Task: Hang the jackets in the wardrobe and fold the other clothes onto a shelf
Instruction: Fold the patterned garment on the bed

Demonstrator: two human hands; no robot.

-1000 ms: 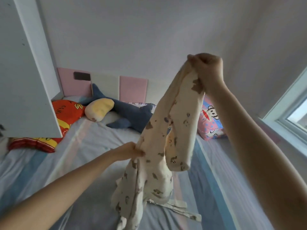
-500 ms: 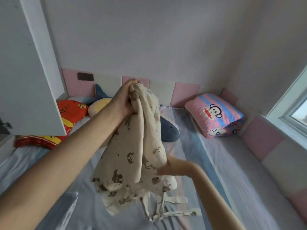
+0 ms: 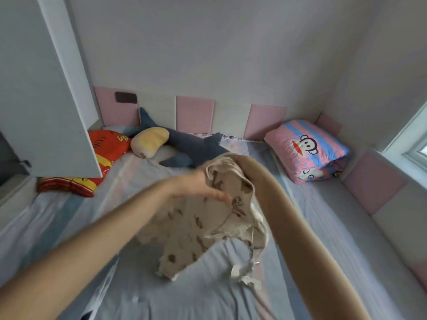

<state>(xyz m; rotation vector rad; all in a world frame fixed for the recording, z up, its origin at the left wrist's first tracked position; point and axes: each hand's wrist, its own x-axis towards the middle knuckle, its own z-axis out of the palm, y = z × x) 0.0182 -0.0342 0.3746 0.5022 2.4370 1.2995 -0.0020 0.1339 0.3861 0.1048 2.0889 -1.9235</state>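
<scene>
The left hand [image 3: 201, 189] lies on the cream bear-print garment [image 3: 198, 229] with fingers stretched out straight, though motion blurs them. Just beside it, the right hand [image 3: 240, 161] is buried in the bunched top of the cloth, so I cannot tell how its fingers close. The garment hangs from there above the striped bed sheet [image 3: 312, 227], its ties dangling. Beyond lie a shark plush [image 3: 196, 148] and a monkey-print pillow [image 3: 307, 148]. A white wardrobe door [image 3: 41, 100] stands open at left.
</scene>
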